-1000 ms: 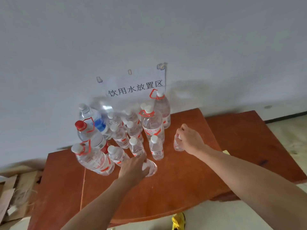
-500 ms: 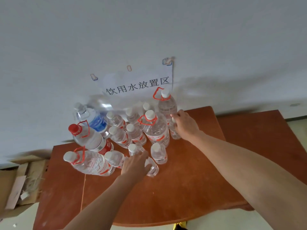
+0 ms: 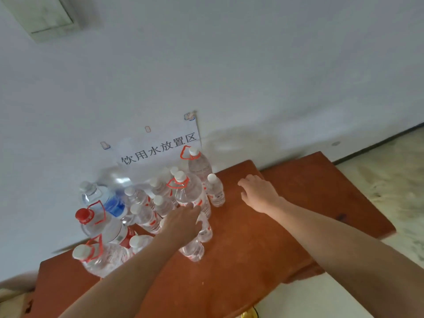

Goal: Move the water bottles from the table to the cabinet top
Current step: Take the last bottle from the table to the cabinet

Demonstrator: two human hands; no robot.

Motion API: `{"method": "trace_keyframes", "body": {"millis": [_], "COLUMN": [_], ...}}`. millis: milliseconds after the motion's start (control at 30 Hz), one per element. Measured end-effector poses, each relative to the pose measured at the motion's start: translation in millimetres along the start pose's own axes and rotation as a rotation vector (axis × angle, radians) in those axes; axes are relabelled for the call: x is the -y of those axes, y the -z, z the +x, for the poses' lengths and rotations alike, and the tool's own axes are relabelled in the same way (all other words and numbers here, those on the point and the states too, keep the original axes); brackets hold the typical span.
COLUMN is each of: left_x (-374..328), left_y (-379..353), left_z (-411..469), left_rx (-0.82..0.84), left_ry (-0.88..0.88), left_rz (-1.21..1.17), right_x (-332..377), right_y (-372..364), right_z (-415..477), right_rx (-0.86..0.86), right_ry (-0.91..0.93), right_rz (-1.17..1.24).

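Pale grey wall (image 3: 229,65) fills the far half of the scene, with a white paper sign (image 3: 158,148) of dark characters taped low on it, just above a reddish-brown wooden cabinet top (image 3: 252,260); to the right, a second wooden surface (image 3: 321,191) of the same colour sits beside it, and pale flooring (image 3: 390,168) shows past that. Water bottles crowd the far left of the top, packed close under the sign: a tall clear bottle with a red handle ring (image 3: 198,164) stands nearest the wall, another ringed large bottle (image 3: 190,193) stands just in front of it, a red-capped bottle (image 3: 103,226) and a blue-labelled bottle (image 3: 107,200) stand at the left, and a large bottle (image 3: 101,258) leans at the near left corner. All look filled with clear water and are capped. A small white-capped bottle (image 3: 215,191) stands alone at the right edge of the cluster. The right hand (image 3: 259,193) hovers just right of that bottle, fingers spread and curled, holding nothing. The left hand (image 3: 183,223) reaches into the cluster, fingers wrapped over a small bottle (image 3: 195,249) at the near edge, hemmed in by neighbouring bottles at its left and far sides.
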State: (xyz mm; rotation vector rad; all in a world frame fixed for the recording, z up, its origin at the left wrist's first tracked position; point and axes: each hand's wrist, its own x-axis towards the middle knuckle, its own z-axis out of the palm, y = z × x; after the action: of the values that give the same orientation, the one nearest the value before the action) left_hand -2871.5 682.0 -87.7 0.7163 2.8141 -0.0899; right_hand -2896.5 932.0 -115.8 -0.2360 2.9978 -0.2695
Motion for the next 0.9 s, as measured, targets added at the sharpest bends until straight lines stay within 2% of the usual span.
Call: {"method": "trace_keyframes", "body": {"millis": [167, 333, 533, 733, 800, 900], "left_x": [-38.1, -101.6, -215.4, -360.2, -396.7, -465.9], "left_y": [11.9, -1.1, -13.6, -19.3, -23.3, -42.7], "left_z": [-7.6, -46.4, -116.3, -241.0, -283.2, -381.9], "left_rx": [-0.057, -0.064, -0.004, -0.079, -0.097, -0.136], "left_ry": [-0.230, -0.576, -0.915, -1.318, -1.420, -1.610], "left_rz": [0.081, 0.143, 0.235, 0.373, 0.383, 0.409], "right_x": [-3.6, 15.5, 46.3, 109.8, 133.0, 184.9], "right_y": [-2.8, -23.0, -41.6, -55.2, -60.4, -80.5], "right_z": [-103.7, -246.9, -437.3, -649.5, -703.9, -814.1], "right_rx": [-0.090, -0.084, -0.044, -0.121, -0.136, -0.138], "right_ry": [-0.175, -0.485, -0.865, -1.294, -1.385, -1.567], "right_rz": [-0.031, -0.029, -0.085, -0.045, -0.028, -0.031]}}
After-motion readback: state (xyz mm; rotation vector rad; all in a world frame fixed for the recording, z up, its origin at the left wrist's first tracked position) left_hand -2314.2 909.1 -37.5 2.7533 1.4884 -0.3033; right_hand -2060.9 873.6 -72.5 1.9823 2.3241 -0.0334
